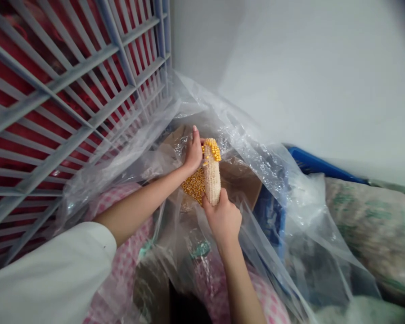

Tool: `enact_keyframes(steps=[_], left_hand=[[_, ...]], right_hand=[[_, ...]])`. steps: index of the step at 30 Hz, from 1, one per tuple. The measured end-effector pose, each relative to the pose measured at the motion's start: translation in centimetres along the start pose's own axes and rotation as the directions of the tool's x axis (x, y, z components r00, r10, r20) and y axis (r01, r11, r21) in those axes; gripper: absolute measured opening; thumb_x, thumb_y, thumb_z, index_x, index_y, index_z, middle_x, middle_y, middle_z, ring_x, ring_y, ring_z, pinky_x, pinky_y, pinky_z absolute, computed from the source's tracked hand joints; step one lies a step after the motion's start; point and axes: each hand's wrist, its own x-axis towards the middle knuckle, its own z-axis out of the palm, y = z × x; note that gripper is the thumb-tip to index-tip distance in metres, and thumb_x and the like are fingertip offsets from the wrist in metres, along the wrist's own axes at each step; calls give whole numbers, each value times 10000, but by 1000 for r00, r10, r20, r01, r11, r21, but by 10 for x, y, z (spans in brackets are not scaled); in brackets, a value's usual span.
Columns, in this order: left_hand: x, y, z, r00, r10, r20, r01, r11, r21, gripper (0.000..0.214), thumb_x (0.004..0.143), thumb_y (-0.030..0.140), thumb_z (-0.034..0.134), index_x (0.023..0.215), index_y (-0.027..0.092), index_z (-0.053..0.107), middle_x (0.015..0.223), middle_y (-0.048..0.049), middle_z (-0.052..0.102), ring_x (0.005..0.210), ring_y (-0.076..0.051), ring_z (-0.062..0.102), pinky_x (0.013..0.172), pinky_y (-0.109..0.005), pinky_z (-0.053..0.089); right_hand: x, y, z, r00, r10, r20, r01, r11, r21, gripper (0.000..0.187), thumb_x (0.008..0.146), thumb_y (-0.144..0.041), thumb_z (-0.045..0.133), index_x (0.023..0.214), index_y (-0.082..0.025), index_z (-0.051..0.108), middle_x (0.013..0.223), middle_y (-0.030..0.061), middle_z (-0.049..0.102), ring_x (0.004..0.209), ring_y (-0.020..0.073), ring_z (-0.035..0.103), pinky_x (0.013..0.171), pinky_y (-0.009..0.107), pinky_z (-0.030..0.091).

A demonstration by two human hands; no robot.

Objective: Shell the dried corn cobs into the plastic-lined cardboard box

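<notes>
Both my hands hold a corn cob (212, 173) upright over a clear plastic sheet. Most of the cob is bare and pale; yellow kernels remain at its top and along its left side. My left hand (193, 153) is closed on the cob's upper left, thumb pressing against the kernels. My right hand (223, 219) grips the cob's lower end from below. A heap of loose yellow kernels (193, 185) lies just under my left hand, on the plastic.
A grey metal grid crate (70, 90) with red sacks inside stands at the left. Crumpled clear plastic (273, 180) drapes over a cardboard box (236, 177) and a blue crate (312, 164). A white wall rises behind. Pink checked fabric (121, 265) lies below.
</notes>
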Motion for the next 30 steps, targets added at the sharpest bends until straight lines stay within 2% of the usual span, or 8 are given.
enact_keyframes(steps=[2, 6, 9, 13, 20, 26, 28, 30], left_hand=[[1, 5, 1, 1000, 24, -18, -23, 998, 58, 601, 833, 670, 299, 780, 189, 656, 535, -28, 517, 556, -130, 520, 492, -219, 363], [3, 10, 3, 955, -274, 116, 277, 961, -12, 667, 807, 710, 258, 879, 178, 652, 562, -52, 548, 546, -164, 542, 480, -252, 370], [2, 6, 5, 921, -381, 78, 388, 915, -113, 621, 762, 728, 362, 865, 173, 620, 531, -23, 498, 522, -158, 539, 482, -258, 401], [-4, 3, 10, 956, -290, -51, 279, 947, -157, 459, 803, 617, 464, 802, 172, 579, 557, -9, 520, 542, -137, 584, 482, -224, 419], [-9, 9, 9, 994, -42, 104, 52, 994, -94, 674, 851, 668, 197, 773, 162, 635, 556, -55, 603, 544, -141, 620, 471, -219, 460], [-1, 15, 1, 957, 255, 139, -267, 961, 77, 704, 894, 587, 142, 758, 157, 682, 660, -85, 662, 618, -134, 610, 589, -237, 481], [1, 17, 0, 952, 271, 144, -293, 942, 165, 602, 908, 541, 226, 813, 160, 683, 737, -83, 681, 666, -129, 610, 624, -233, 471], [2, 20, 0, 974, 184, 134, -212, 948, 238, 501, 898, 521, 317, 878, 164, 667, 785, -80, 684, 689, -131, 610, 623, -233, 457]], right_hand=[[3, 6, -5, 998, 38, -43, -39, 999, -23, 294, 867, -498, 444, 931, -218, 509, 723, 46, 684, 644, 228, 666, 498, 251, 286], [4, 5, -1, 996, 72, -55, -76, 994, -73, 317, 863, -512, 459, 954, -210, 494, 789, 58, 688, 674, 232, 670, 500, 250, 306], [0, -6, 10, 1000, -6, -16, 5, 997, -73, 356, 861, -516, 464, 983, -182, 471, 841, 85, 682, 720, 237, 675, 505, 254, 336], [-5, -14, 19, 995, -93, -35, 92, 995, -41, 288, 842, -431, 493, 958, -172, 448, 804, 79, 676, 706, 232, 670, 501, 256, 330], [4, -4, 13, 988, -152, -29, 154, 987, 52, 245, 781, -386, 492, 867, -162, 444, 657, 70, 647, 580, 224, 622, 501, 260, 265], [1, 7, 1, 989, -148, -8, 142, 930, 338, 226, 741, -401, 499, 816, -195, 443, 625, 14, 595, 544, 161, 541, 510, 234, 285], [2, 13, -4, 995, -100, -24, 103, 936, 337, 238, 744, -417, 505, 832, -201, 456, 624, 6, 588, 541, 160, 535, 507, 232, 273], [5, 18, -6, 997, -9, -75, 27, 970, 241, 260, 757, -435, 506, 868, -201, 474, 639, 17, 601, 545, 175, 549, 505, 240, 240]])
